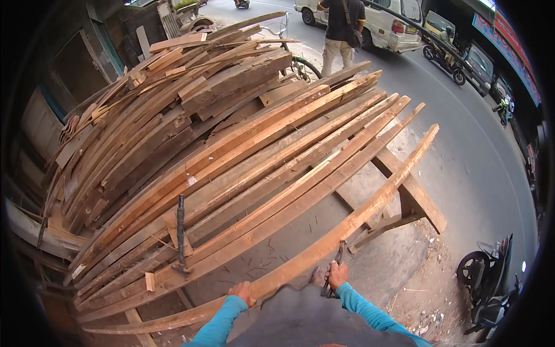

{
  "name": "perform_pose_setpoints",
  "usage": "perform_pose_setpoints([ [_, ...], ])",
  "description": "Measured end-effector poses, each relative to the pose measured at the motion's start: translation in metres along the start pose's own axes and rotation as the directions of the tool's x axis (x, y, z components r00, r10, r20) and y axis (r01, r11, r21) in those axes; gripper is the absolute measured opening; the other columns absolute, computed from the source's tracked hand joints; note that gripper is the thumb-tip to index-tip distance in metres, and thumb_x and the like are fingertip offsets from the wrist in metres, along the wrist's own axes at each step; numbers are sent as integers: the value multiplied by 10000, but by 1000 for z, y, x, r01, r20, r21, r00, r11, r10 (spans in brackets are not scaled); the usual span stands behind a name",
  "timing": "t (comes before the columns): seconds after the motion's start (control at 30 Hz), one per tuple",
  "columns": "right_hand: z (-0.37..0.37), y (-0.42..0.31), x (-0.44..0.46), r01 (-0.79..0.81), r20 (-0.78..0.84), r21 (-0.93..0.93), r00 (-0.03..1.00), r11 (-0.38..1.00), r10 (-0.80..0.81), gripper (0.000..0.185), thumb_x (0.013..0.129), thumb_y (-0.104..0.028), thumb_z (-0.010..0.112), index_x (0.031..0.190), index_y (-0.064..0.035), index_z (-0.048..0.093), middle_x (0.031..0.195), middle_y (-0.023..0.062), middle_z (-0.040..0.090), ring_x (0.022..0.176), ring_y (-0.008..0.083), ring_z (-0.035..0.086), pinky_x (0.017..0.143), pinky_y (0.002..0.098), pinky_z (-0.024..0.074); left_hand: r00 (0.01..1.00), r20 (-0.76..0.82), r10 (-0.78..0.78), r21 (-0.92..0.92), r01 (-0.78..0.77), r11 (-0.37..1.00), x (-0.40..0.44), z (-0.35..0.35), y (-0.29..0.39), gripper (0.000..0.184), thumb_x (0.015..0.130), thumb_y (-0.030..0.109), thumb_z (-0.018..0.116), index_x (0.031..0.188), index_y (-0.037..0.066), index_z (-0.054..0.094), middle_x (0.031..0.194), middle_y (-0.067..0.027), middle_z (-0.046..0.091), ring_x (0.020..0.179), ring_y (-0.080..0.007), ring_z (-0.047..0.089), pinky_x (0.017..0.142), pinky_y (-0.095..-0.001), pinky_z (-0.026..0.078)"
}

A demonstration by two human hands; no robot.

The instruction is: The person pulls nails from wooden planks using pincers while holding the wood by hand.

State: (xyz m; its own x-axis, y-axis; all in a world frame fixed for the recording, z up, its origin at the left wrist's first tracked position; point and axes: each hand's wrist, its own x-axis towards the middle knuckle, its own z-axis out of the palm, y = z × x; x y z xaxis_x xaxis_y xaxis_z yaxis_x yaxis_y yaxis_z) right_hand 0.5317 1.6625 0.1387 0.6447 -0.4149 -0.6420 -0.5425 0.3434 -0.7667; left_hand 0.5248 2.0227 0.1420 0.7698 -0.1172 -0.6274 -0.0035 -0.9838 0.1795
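A long wooden beam [347, 226] lies nearest to me, running from lower left to upper right across a wooden support. My left hand [242, 293] rests on this beam with its fingers closed over the edge. In my right hand [336, 274] is a pair of metal pincers [340, 252], held just beside the beam, jaws pointing up. A dark-handled hammer [181, 231] lies across other beams to the left, its head toward me. A small wood block [150, 281] sits near it.
A large lumber pile [231, 87] fills the left and back. The support's end [425, 202] juts out at right. Dark nails lie scattered on the ground. A motorcycle [491, 283] stands at lower right; a person [341, 34] stands by the road near a white van [393, 26].
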Motion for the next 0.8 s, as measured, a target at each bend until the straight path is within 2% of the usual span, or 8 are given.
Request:
perform_pose_setpoints([
  [0.07,11,11,7,56,-25,-18,998,998,-56,145,946,-120,494,982,17,524,717,83,549,541,175,540,461,349,478,985,175,9,-81,5,997,13,-12,-8,713,670,367,828,1263,80,555,1197,-209,653,1153,-388,610,1005,-470,467],
  [0.13,5,18,-1,78,45,-44,996,996,-76,203,907,-113,521,1063,14,540,751,90,583,575,178,588,489,347,518,979,202,19,-99,1,995,23,-30,-12,748,660,381,826,1287,72,558,1195,-218,663,1137,-388,625,989,-465,485],
  [0.23,-17,4,-6,0,121,-28,993,1000,3,214,869,-81,541,1032,55,568,809,132,650,630,205,652,555,343,557,943,297,150,-159,-106,982,49,-22,-35,844,643,424,844,1347,68,544,1200,-230,675,1117,-369,656,957,-444,520],
  [0.3,-29,-3,-19,-67,194,32,979,997,59,186,904,-43,491,1049,42,571,876,141,674,713,219,681,663,355,582,913,368,175,-246,-86,966,51,-25,-35,972,621,464,869,1411,36,496,1279,-251,629,1203,-391,606,1028,-436,491],
  [0.37,-35,-12,-40,-132,284,67,953,989,108,263,924,-51,473,1147,60,556,979,152,689,816,228,704,715,347,583,913,251,321,-371,-215,903,46,-43,-17,1033,631,508,867,1434,-4,468,1351,-273,574,1272,-392,556,1076,-442,456],
  [0.47,-45,-9,-49,-130,311,3,942,991,123,416,935,-73,458,1320,85,485,1078,159,692,909,236,714,801,354,578,946,83,312,-350,-266,898,60,-56,26,1062,647,530,864,1456,-17,445,1434,-272,502,1342,-390,488,1124,-456,408],
  [0.57,-51,-15,-44,-155,231,21,962,988,146,535,937,-82,443,1443,83,392,1130,167,691,963,241,713,874,375,565,918,-20,397,-344,-379,859,90,-64,77,1063,649,536,867,1457,-10,444,1409,-272,524,1324,-386,510,1112,-443,421],
  [0.8,-76,-81,-29,-93,247,43,966,995,80,553,940,-68,435,1477,49,379,1228,222,629,1034,315,706,966,432,571,874,119,471,-407,-390,826,112,-53,122,870,704,338,818,1446,55,464,1292,-223,629,1235,-366,592,1041,-434,474],
])
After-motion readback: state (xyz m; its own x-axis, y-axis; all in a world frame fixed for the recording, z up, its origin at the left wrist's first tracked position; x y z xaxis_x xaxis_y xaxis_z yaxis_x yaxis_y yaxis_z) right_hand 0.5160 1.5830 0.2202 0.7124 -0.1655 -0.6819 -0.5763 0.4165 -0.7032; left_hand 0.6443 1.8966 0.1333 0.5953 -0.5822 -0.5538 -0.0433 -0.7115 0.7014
